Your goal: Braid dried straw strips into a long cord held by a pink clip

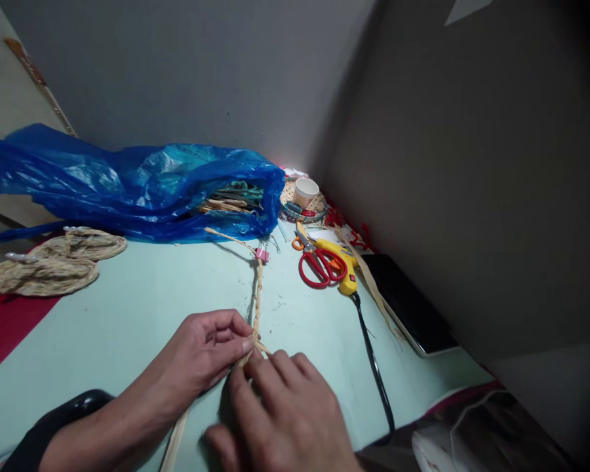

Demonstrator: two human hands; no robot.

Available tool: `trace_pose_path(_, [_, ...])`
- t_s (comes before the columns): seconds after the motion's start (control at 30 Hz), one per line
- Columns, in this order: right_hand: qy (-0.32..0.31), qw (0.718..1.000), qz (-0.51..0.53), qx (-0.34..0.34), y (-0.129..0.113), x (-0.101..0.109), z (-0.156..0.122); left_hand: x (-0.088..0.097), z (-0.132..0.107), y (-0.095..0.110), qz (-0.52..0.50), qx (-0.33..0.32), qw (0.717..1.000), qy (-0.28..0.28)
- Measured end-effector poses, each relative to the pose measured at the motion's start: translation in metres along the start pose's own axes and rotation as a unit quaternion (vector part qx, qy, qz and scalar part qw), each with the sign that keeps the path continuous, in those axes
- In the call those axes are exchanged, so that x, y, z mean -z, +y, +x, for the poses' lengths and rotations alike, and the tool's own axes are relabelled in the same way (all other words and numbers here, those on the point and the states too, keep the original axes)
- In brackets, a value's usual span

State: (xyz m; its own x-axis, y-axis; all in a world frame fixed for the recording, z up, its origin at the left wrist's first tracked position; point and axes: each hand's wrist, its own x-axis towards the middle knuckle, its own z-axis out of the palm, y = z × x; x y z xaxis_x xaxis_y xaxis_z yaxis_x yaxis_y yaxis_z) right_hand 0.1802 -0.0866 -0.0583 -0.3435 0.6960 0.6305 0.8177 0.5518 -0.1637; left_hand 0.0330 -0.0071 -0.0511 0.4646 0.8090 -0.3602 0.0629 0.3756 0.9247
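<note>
A thin braid of straw strips [258, 288] runs across the pale green table [142, 295] from a pink binder clip [262, 254] toward me. My left hand [204, 354] pinches the braid's near end between thumb and fingers. My right hand [288, 410] is curled beside it, its fingertips pressed on the loose straw strands where they meet. Loose strips [174, 442] trail off below my hands toward the near edge.
A blue plastic bag [128, 180] holding more strips lies at the back. Two woven straw soles [54, 262] sit at the left. Red scissors [319, 265], a yellow glue gun [343, 262] with a black cord [373, 360], a white cup [305, 192] and a dark tablet [408, 301] lie along the right wall.
</note>
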Motion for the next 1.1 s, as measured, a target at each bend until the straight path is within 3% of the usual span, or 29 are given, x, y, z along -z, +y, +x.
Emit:
trace_pose_path(0.07, [-0.037,0.988,0.127,-0.081,0.015,0.018,0.007,-0.002,-0.001,0.003,-0.001,0.009,1.000,0.003])
trace_pose_path(0.13, [-0.062,0.946,0.213,-0.238,0.031,0.029,0.016,-0.004,-0.004,0.006,0.005,0.020,1.000,0.009])
trace_pose_path(0.17, [-0.101,0.918,0.260,-0.283,0.037,0.031,0.021,-0.004,-0.007,0.008,0.008,0.023,1.000,0.012])
trace_pose_path(0.23, [-0.170,0.859,0.364,-0.318,0.045,0.030,0.028,-0.005,-0.010,0.010,0.006,0.025,1.000,0.014])
trace_pose_path(0.3, [-0.215,0.816,0.441,-0.307,0.046,0.025,0.032,-0.004,-0.011,0.009,-0.004,0.022,1.000,-0.001])
trace_pose_path(0.33, [-0.221,0.811,0.451,-0.301,0.046,0.023,0.033,-0.003,-0.010,0.008,-0.007,0.018,1.000,-0.015])
trace_pose_path(0.5, [-0.217,0.840,0.397,-0.299,0.042,0.016,0.032,0.000,-0.007,0.003,0.024,-0.021,0.999,-0.044])
trace_pose_path(0.67, [-0.180,0.804,0.427,-0.373,0.037,0.009,0.026,-0.006,-0.014,0.003,0.063,-0.022,0.998,-0.002])
trace_pose_path(0.77, [-0.158,0.804,0.433,-0.375,0.032,0.009,0.022,-0.007,-0.018,0.006,0.131,-0.025,0.991,0.000])
trace_pose_path(0.93, [-0.158,0.838,0.388,-0.349,0.029,0.012,0.020,-0.003,-0.022,0.015,0.346,-0.108,0.932,0.013])
trace_pose_path(1.1, [-0.154,0.811,0.416,-0.381,0.030,0.014,0.023,-0.005,-0.025,0.017,0.415,-0.191,0.887,0.069])
